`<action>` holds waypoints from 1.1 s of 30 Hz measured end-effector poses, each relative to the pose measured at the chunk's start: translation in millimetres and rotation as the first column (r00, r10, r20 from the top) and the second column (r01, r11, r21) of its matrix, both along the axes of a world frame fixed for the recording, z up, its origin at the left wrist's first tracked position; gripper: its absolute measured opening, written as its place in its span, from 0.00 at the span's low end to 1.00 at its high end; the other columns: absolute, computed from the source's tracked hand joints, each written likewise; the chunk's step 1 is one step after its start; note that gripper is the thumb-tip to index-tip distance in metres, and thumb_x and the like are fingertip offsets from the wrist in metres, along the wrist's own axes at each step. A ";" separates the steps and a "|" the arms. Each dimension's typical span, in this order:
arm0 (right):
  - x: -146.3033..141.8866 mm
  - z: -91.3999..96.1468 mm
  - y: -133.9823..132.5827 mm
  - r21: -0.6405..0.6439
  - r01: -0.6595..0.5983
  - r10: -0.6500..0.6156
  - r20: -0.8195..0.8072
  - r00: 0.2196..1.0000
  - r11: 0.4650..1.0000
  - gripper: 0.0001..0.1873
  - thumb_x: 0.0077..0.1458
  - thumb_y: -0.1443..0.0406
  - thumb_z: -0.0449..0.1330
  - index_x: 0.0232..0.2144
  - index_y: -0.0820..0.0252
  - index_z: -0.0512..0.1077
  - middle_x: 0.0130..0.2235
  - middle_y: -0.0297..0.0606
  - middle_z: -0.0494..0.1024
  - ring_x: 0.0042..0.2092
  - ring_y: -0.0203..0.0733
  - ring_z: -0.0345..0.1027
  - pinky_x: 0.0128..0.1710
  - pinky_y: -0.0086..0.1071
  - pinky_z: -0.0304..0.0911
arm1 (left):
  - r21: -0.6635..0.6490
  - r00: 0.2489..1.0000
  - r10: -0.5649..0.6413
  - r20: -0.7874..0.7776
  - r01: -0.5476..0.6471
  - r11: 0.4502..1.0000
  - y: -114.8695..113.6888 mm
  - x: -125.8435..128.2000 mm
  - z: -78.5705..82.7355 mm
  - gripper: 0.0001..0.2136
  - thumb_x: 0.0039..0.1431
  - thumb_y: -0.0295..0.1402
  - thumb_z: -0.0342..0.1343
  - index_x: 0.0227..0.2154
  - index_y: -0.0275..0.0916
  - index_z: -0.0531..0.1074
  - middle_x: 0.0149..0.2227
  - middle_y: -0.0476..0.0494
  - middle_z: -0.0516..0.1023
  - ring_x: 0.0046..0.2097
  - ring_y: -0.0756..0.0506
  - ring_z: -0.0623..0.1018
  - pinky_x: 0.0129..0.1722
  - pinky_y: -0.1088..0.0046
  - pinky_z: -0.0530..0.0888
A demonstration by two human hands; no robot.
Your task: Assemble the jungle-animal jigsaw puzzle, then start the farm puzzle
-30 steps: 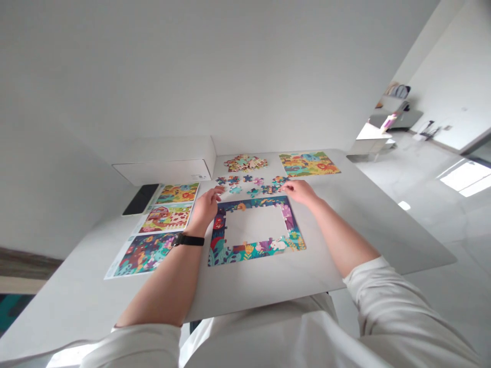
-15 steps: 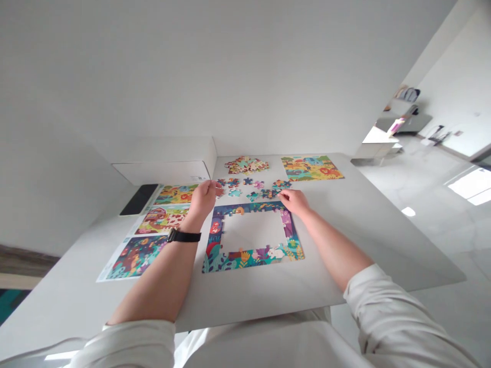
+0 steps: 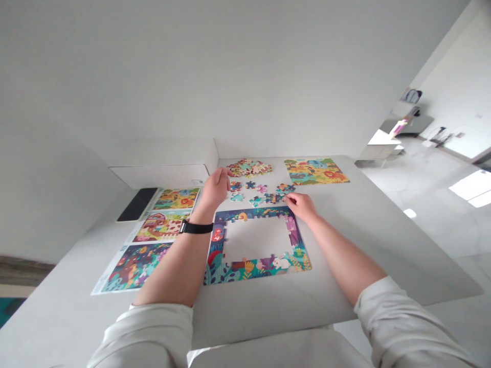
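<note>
My left hand (image 3: 215, 188), a black watch on its wrist, hovers bent over the left end of several loose puzzle pieces. Its fingers are drawn together, and whatever they hold is hidden. Low at the right end, my right hand (image 3: 302, 205) pinches the edge of a dark puzzle piece (image 3: 273, 198). Between the hands lie a teal puzzle piece (image 3: 237, 197), a pink puzzle piece (image 3: 262, 188) and a dark blue puzzle piece (image 3: 250, 184). Nearer to me is the joined puzzle border (image 3: 261, 271), a rectangle of forest pictures with bare table showing inside.
A heap of puzzle pieces (image 3: 249, 167) lies by the wall. At the back right is an assembled lion picture (image 3: 316, 171). On the left are a sheet with three pictures (image 3: 163, 225), a dark phone (image 3: 137, 204) and a white box (image 3: 164, 176).
My left hand has lifted away from the leftmost pieces and moved slightly right and farther back. My right hand stays at the dark pieces. The whole view has shifted a little.
</note>
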State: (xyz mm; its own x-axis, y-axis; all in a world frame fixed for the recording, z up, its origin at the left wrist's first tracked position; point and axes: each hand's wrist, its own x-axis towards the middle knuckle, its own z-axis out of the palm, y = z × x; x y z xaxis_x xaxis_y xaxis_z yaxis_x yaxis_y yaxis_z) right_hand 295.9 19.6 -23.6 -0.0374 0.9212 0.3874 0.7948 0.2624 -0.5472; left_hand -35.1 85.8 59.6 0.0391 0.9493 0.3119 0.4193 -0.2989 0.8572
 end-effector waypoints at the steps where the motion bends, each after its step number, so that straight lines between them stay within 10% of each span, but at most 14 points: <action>1: -0.2 1.2 -0.6 -0.001 0.004 -0.004 -0.006 1.000 1.000 0.16 0.65 0.55 0.58 0.30 0.54 0.81 0.27 0.35 0.80 0.28 0.40 0.68 0.32 0.32 0.56 | 0.008 0.999 -0.013 0.035 0.012 1.000 0.6 -1.5 -0.8 0.16 0.71 0.45 0.46 0.41 0.40 0.73 0.23 0.50 0.72 0.25 0.48 0.71 0.26 0.75 0.66; 8: 0.7 8.5 -5.2 0.004 0.022 -0.021 -0.033 0.999 1.000 0.17 0.65 0.54 0.59 0.33 0.56 0.83 0.24 0.34 0.77 0.26 0.39 0.65 0.30 0.32 0.55 | -0.026 0.995 -0.045 0.089 0.047 0.999 3.6 -23.9 7.5 0.14 0.61 0.38 0.56 0.46 0.37 0.76 0.40 0.41 0.84 0.30 0.50 0.77 0.30 0.75 0.73; 15: 1.9 10.0 -9.4 0.021 0.021 -0.021 -0.033 0.999 1.000 0.17 0.66 0.55 0.58 0.34 0.56 0.83 0.28 0.36 0.82 0.27 0.39 0.68 0.32 0.32 0.57 | -0.053 0.948 0.031 -0.318 -0.050 0.997 8.6 -59.1 17.4 0.14 0.60 0.43 0.58 0.35 0.38 0.83 0.32 0.42 0.85 0.31 0.44 0.78 0.32 0.70 0.70; 25: 1.4 2.4 -7.5 0.011 -0.002 0.002 -0.014 1.000 1.000 0.16 0.65 0.54 0.59 0.34 0.55 0.82 0.34 0.39 0.85 0.33 0.44 0.74 0.36 0.34 0.63 | -0.074 0.723 0.083 -0.686 -0.182 0.981 20.3 -65.0 -33.0 0.21 0.56 0.45 0.64 0.48 0.38 0.81 0.48 0.31 0.84 0.48 0.34 0.81 0.46 0.63 0.75; 33: 1.7 1.9 -7.4 -0.020 -0.010 0.009 -0.029 1.000 1.000 0.18 0.65 0.52 0.59 0.35 0.55 0.83 0.32 0.39 0.84 0.33 0.44 0.74 0.36 0.33 0.63 | -0.084 0.671 -0.011 -0.741 -0.076 0.994 17.8 -51.9 -49.4 0.14 0.52 0.43 0.65 0.36 0.39 0.82 0.43 0.31 0.83 0.48 0.31 0.81 0.47 0.63 0.75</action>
